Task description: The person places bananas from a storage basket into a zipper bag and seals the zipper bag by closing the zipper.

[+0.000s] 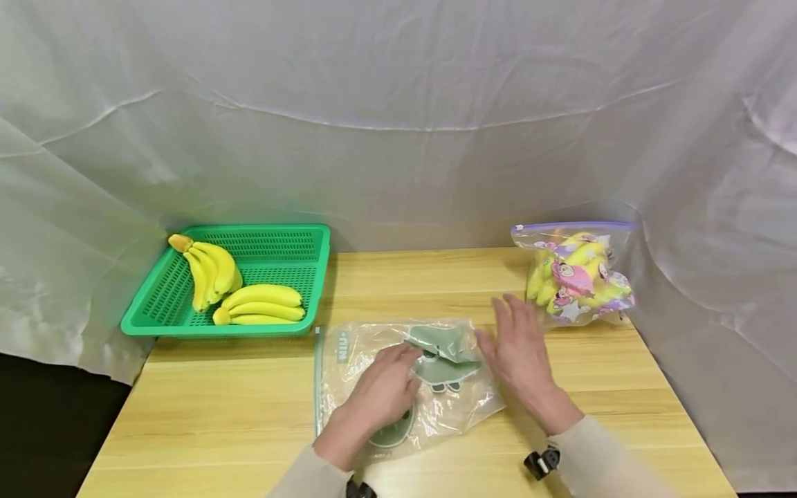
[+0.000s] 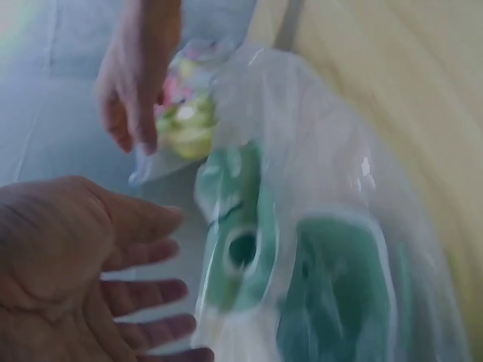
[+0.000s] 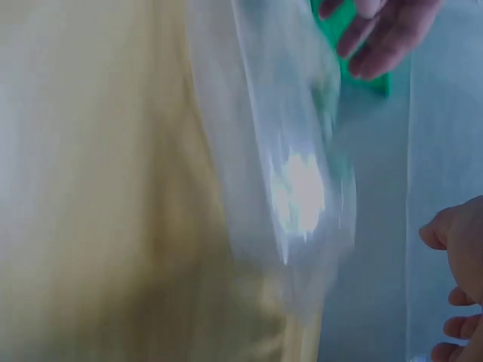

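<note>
A clear zip bag (image 1: pixel 461 408) with green cartoon prints and the letters "NIU+" lies on the wooden table, its zip edge toward the left. Over the middle of it is my left hand (image 1: pixel 387 384); in the left wrist view its fingers (image 2: pixel 155 292) are spread, with nothing between them. My right hand (image 1: pixel 518 349) is at the bag's right end, fingers extended and holding nothing. Beyond it, a second zip bag (image 1: pixel 575 277) with a purple zip and pink prints stands full of yellow and greenish bananas.
A green plastic basket (image 1: pixel 320 277) stands at the back left, holding two bunches of bananas (image 1: pixel 264 304). Grey cloth (image 1: pixel 398 180) hangs behind the wooden table (image 1: pixel 218 408) and along its sides. The filled bag is near the back right corner.
</note>
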`<action>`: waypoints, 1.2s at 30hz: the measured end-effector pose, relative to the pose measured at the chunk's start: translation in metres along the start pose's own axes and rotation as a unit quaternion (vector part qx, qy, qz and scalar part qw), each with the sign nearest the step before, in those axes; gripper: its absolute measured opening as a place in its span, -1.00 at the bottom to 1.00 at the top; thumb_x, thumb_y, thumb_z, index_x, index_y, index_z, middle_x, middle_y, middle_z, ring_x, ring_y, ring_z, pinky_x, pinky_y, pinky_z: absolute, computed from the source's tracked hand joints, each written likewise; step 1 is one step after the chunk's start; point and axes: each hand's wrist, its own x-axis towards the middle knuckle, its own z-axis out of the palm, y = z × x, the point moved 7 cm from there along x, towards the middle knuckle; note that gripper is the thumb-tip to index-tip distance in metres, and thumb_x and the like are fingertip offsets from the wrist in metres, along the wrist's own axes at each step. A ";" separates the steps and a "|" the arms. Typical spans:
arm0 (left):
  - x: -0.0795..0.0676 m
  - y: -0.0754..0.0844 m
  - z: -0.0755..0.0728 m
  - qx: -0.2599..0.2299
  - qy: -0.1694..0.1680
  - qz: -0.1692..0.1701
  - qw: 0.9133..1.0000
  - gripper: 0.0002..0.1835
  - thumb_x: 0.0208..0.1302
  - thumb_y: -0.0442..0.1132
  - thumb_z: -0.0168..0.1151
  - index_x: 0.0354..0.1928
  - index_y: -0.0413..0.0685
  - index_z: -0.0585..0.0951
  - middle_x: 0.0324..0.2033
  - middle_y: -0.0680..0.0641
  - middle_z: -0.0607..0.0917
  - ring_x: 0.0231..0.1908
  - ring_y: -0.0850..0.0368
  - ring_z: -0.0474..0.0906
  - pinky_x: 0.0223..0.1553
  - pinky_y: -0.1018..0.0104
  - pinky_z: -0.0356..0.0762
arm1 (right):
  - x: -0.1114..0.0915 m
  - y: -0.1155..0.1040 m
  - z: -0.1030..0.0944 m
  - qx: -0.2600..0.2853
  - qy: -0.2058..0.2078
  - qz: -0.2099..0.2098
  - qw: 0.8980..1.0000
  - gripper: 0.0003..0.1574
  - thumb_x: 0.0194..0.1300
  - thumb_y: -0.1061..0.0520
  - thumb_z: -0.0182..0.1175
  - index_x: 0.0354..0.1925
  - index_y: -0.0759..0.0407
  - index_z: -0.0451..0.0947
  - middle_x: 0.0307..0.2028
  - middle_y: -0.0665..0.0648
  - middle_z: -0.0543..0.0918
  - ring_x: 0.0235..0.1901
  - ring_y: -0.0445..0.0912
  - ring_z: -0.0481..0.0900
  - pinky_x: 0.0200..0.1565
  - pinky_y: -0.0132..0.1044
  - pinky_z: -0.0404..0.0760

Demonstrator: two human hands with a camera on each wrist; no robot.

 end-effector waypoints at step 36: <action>0.000 -0.025 0.034 0.047 -0.103 -0.020 0.993 -0.26 0.21 0.06 0.29 0.37 -0.12 0.38 0.44 -0.26 0.24 0.46 -0.30 0.06 0.37 -0.25 0.11 | -0.067 -0.014 0.048 -0.028 -0.250 0.054 0.966 -0.05 0.10 -0.30 0.35 0.25 0.28 0.42 0.27 0.37 0.44 0.29 0.29 0.37 0.26 0.25 0.31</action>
